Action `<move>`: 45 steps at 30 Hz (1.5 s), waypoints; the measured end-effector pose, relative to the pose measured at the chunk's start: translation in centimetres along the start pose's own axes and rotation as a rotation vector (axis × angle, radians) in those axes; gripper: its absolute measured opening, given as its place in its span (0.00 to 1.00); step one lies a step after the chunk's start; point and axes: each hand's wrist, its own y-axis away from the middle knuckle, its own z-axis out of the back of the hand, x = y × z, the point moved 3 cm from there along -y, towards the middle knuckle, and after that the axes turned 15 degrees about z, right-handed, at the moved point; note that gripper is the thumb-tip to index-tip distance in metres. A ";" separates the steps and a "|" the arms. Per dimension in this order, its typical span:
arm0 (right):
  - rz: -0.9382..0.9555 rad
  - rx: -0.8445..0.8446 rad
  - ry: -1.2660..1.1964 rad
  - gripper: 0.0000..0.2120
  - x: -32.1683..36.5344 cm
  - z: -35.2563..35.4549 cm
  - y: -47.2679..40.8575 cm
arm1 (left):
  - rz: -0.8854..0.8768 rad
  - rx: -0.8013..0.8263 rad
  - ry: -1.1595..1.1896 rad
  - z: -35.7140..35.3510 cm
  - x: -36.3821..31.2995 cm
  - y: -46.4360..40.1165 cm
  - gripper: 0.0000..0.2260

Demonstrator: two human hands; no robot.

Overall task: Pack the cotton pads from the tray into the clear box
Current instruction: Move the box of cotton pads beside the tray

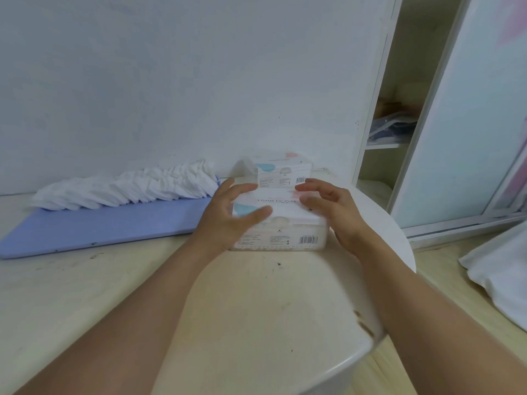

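Both hands, left hand and right hand, flank the clear box, fingers loosely spread, touching its lid; cotton pads lie on the tray at nine o'clock.

White cotton pads lie on a lavender-blue tray; the clear box bears blue-and-pink blotches.

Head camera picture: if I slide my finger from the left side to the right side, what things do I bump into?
Blue tray with the row of cotton pads → left hand → clear box → right hand → open cupboard → white cloth.
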 end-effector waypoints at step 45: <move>0.148 -0.034 0.092 0.24 0.4 -0.3 0.8 | -0.069 -0.322 0.024 -0.6 0.9 0.2 0.49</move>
